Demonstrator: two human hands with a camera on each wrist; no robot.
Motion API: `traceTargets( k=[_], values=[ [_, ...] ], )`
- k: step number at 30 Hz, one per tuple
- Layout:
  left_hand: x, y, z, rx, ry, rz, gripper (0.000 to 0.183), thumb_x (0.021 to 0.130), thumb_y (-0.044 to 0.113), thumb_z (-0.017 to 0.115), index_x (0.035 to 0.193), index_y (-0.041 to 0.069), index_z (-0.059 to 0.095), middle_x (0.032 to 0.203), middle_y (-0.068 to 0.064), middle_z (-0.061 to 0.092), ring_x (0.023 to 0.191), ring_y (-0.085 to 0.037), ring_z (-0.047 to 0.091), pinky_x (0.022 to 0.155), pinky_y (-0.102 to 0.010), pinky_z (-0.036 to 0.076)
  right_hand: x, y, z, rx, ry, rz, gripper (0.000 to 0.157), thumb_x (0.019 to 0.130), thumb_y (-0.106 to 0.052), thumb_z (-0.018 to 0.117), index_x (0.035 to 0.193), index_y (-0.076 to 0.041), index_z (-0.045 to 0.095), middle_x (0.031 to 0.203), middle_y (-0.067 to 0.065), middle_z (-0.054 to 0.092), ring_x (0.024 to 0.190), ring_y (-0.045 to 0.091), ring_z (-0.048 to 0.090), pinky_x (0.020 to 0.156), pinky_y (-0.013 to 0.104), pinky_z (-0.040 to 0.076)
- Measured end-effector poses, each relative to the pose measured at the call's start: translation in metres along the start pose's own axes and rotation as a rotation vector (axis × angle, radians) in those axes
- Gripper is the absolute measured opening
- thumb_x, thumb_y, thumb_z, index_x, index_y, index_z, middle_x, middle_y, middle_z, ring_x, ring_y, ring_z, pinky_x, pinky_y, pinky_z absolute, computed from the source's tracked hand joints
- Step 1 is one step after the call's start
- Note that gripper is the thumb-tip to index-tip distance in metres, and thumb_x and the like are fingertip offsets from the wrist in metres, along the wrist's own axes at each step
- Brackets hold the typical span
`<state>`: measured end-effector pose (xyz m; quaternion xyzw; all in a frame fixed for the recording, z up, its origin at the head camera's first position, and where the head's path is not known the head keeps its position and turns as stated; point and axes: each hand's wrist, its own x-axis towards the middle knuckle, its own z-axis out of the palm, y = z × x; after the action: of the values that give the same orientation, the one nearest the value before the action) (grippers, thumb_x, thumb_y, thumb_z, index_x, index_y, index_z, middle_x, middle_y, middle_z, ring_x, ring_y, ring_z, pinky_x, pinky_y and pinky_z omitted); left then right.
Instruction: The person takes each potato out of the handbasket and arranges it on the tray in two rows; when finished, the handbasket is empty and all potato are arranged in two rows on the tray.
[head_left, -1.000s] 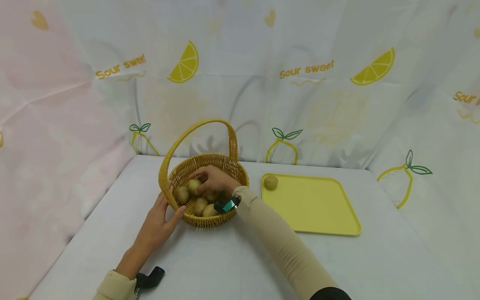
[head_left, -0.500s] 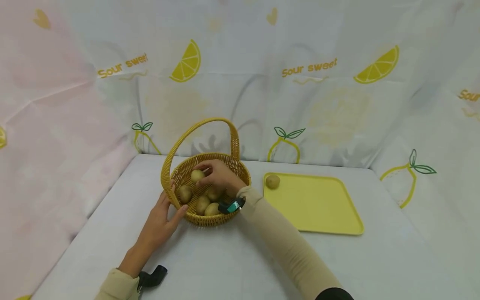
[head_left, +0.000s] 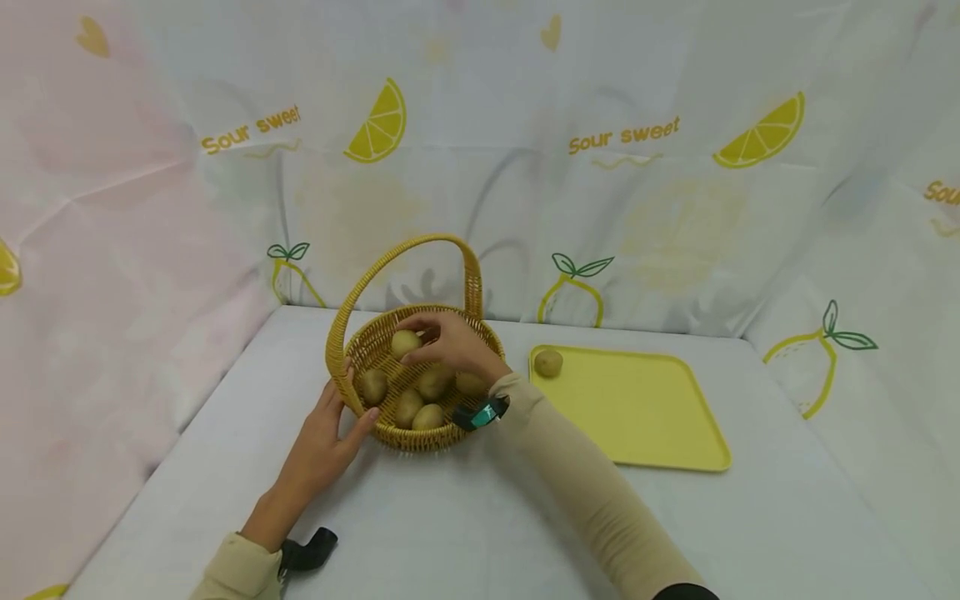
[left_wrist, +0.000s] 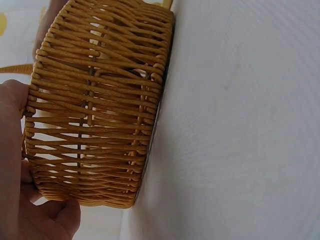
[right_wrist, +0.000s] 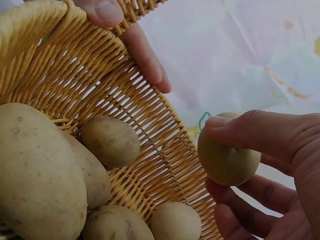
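My right hand (head_left: 459,346) pinches a potato (head_left: 406,343) between thumb and fingers, above the inside of a yellow wicker basket (head_left: 420,440). In the right wrist view, the held potato (right_wrist: 227,162) is off the basket floor, near its far wall. Several other potatoes (head_left: 433,383) lie in the basket, and a large one (right_wrist: 37,175) looms close to that camera. At the basket's left side, my left hand (head_left: 321,446) grips the rim by the foot of the handle. The left wrist view shows its thumb and fingers at the rim of the woven wall (left_wrist: 95,100).
To the right of the basket lies a yellow tray (head_left: 630,408) with one potato (head_left: 548,362) in its far left corner. The basket's tall handle (head_left: 427,239) arches over the opening. A white cloth covers the table (head_left: 450,525), and a printed curtain (head_left: 480,192) hangs behind.
My right hand has lifted the potato from among the others and brought it up toward the basket's far side. The left hand keeps its hold on the rim. The view has shifted slightly.
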<state>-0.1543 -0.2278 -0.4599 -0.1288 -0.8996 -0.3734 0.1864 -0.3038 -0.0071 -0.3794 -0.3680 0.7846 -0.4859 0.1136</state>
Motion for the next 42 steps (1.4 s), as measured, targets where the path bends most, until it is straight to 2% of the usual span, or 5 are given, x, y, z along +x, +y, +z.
traceTargets(
  k=[7, 14, 21, 34, 42],
  values=[
    [0.001, 0.001, -0.001, -0.001, 0.004, -0.006, 0.079, 0.105, 0.03, 0.065, 0.165, 0.002, 0.022, 0.169, -0.017, 0.023, 0.15, -0.043, 0.027, 0.112, -0.066, 0.031, -0.009, -0.003, -0.008, 0.003, 0.047, -0.031, 0.051, 0.086, -0.012, 0.088, 0.132, -0.003, 0.069, 0.129, 0.005, 0.068, 0.111, 0.02, 0.066, 0.093, 0.03, 0.053],
    [0.001, 0.002, -0.001, -0.003, 0.006, 0.002, 0.079, 0.105, 0.03, 0.065, 0.165, 0.003, 0.022, 0.169, -0.017, 0.023, 0.151, -0.042, 0.026, 0.114, -0.065, 0.03, -0.02, -0.008, -0.016, 0.008, 0.082, -0.035, 0.05, 0.087, -0.011, 0.087, 0.133, -0.004, 0.069, 0.125, 0.004, 0.07, 0.105, 0.022, 0.068, 0.09, 0.031, 0.054],
    [0.001, 0.002, 0.0, 0.01, 0.012, 0.02, 0.077, 0.104, 0.028, 0.066, 0.163, -0.003, 0.025, 0.168, -0.017, 0.024, 0.151, -0.04, 0.026, 0.115, -0.062, 0.03, -0.029, -0.007, -0.028, 0.002, 0.105, -0.058, 0.048, 0.088, -0.013, 0.085, 0.133, -0.004, 0.07, 0.126, 0.004, 0.07, 0.106, 0.025, 0.068, 0.088, 0.032, 0.056],
    [0.001, 0.003, -0.001, 0.011, 0.011, -0.003, 0.079, 0.105, 0.03, 0.066, 0.164, 0.001, 0.024, 0.169, -0.017, 0.024, 0.151, -0.041, 0.027, 0.113, -0.065, 0.031, -0.048, -0.01, -0.045, 0.044, 0.127, -0.042, 0.046, 0.087, -0.009, 0.085, 0.132, -0.007, 0.072, 0.124, 0.003, 0.071, 0.104, 0.024, 0.069, 0.088, 0.036, 0.057],
    [0.0, 0.002, 0.0, -0.002, 0.013, 0.022, 0.078, 0.105, 0.028, 0.065, 0.164, 0.0, 0.023, 0.168, -0.018, 0.023, 0.152, -0.04, 0.025, 0.116, -0.061, 0.029, -0.059, -0.008, -0.054, 0.092, 0.118, -0.028, 0.049, 0.087, -0.005, 0.084, 0.134, -0.002, 0.07, 0.129, 0.005, 0.068, 0.11, 0.032, 0.066, 0.087, 0.037, 0.057]
  ],
)
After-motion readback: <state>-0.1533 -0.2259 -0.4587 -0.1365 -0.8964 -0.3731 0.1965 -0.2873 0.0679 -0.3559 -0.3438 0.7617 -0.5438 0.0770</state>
